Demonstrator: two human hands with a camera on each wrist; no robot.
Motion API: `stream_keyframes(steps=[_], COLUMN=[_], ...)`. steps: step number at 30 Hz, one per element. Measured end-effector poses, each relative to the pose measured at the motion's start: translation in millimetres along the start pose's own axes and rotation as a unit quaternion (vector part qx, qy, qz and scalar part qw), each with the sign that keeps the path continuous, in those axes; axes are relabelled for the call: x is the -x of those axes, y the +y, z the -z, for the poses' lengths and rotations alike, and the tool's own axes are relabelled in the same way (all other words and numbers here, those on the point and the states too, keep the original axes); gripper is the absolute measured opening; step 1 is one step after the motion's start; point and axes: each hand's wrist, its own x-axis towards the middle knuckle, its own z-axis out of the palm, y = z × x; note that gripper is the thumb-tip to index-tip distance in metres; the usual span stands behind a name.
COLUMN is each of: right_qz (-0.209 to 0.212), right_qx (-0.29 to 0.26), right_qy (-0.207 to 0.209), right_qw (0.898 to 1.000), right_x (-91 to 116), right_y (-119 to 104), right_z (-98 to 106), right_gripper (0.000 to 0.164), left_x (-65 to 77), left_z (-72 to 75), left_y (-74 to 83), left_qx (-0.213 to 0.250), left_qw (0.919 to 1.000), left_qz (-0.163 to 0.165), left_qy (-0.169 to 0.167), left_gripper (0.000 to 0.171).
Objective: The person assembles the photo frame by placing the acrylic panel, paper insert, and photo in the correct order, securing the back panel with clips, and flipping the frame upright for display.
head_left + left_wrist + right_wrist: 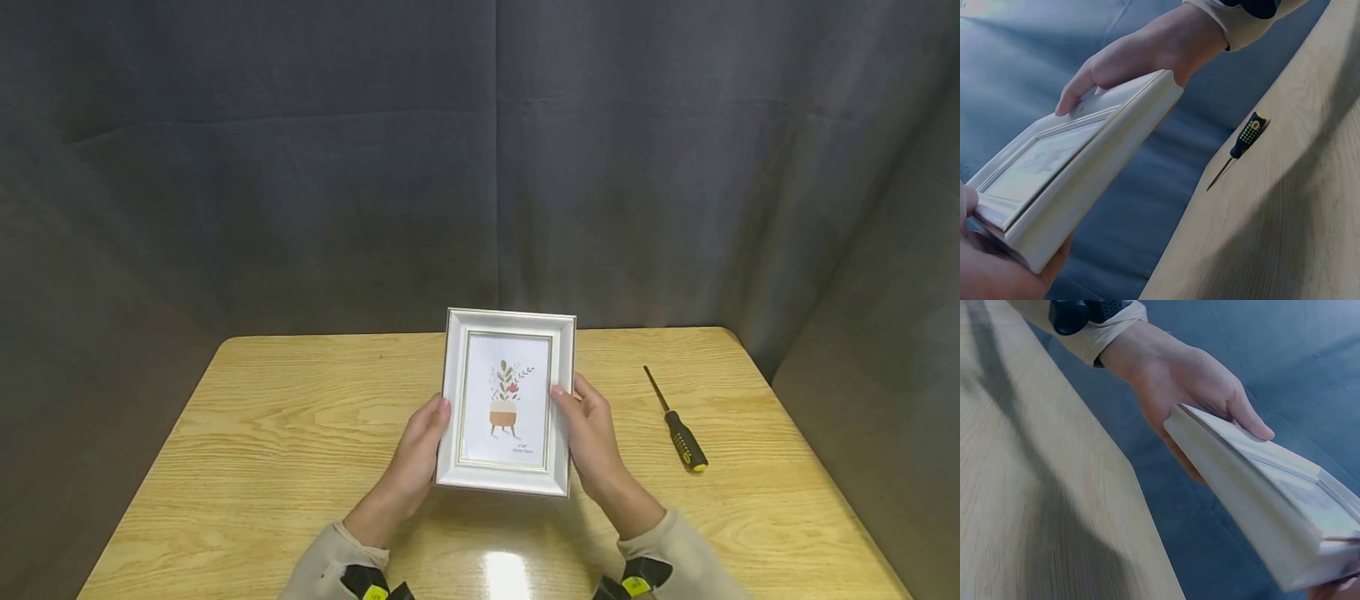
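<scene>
A white picture frame (510,481) is held up over the table, its front facing the head camera. Behind its clear front is a print of a potted plant with a red flower. My left hand (408,458) grips the frame's left edge, thumb at the front rim. On the opposite edge my right hand (596,442) holds it, with the thumb lying across the front border. Both hands' other fingers are mostly hidden behind the frame. Seen in the left wrist view, the frame (1094,194) is tilted and clear of the tabletop.
A screwdriver (684,440) with a black and yellow handle lies on the wooden table (300,400), right of the right hand, its shaft pointing to the back. Dark grey curtains (360,192) hang behind the table and along its sides.
</scene>
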Motion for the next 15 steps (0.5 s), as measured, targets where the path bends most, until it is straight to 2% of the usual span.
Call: stream_keyframes(steps=[5,8,11,15], right_qz=[0.02,0.033,0.065,0.109], right_qx=[0.035,0.055,0.064,0.058], right_qy=[-0.002,-0.002,-0.026,-0.068], right_qw=[0.999,0.998,0.996,0.99], right_x=[2,3,3,0], right_y=[3,4,7,12], right_z=[1,3,6,10], right_gripper=[0.039,0.04,0.043,0.047], left_x=[-0.3,-1.8,-4.1,-5.8], left_z=[0.8,1.4,3.9,7.6], left_y=[1.0,1.3,2.7,5.0], left_qx=[-0.013,-0.012,-0.01,-0.018], left_qw=[0.9998,0.9993,0.998,0.9971], left_qz=[-0.006,-0.012,-0.024,-0.031], left_qy=[0.013,0.034,0.057,0.067], left_gripper=[0.062,0.06,0.057,0.054])
